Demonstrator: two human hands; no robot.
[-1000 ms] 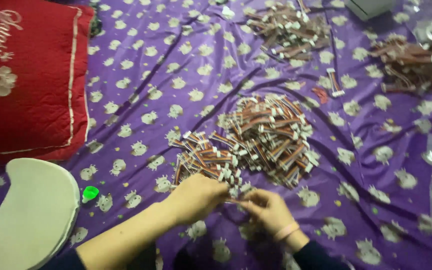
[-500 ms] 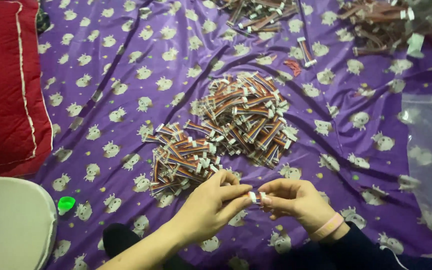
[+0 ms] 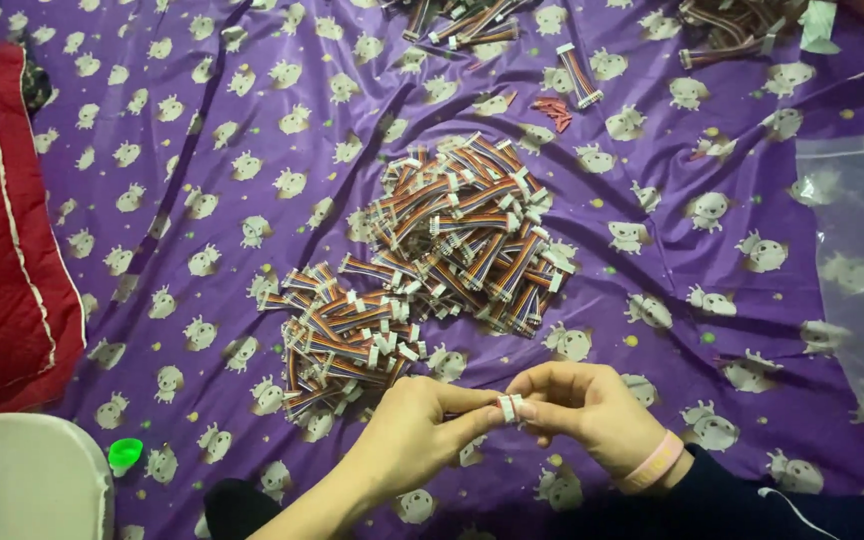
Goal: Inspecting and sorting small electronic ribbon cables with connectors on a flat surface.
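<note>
Both hands meet low in the head view over a purple patterned sheet (image 3: 202,150). My left hand (image 3: 417,435) and my right hand (image 3: 587,405) pinch the same small white connector (image 3: 509,408) between their fingertips; its short cable is mostly hidden by the fingers. A pink band sits on my right wrist. Just beyond the hands lies a big pile of multicoloured ribbon cables with white connectors (image 3: 462,235), and a smaller neater stack (image 3: 342,340) lies to its lower left.
A red cushion (image 3: 2,230) lies at the left edge and a white rounded object (image 3: 27,480) at the bottom left, with a small green cap (image 3: 124,455) beside it. More cable bundles (image 3: 462,20) lie at the top. A clear plastic bag (image 3: 857,250) lies at the right.
The view has shifted so the piles and hands sit more to the right. My hands have come together on the connector and stay joined, now slightly nearer the bottom centre.
</note>
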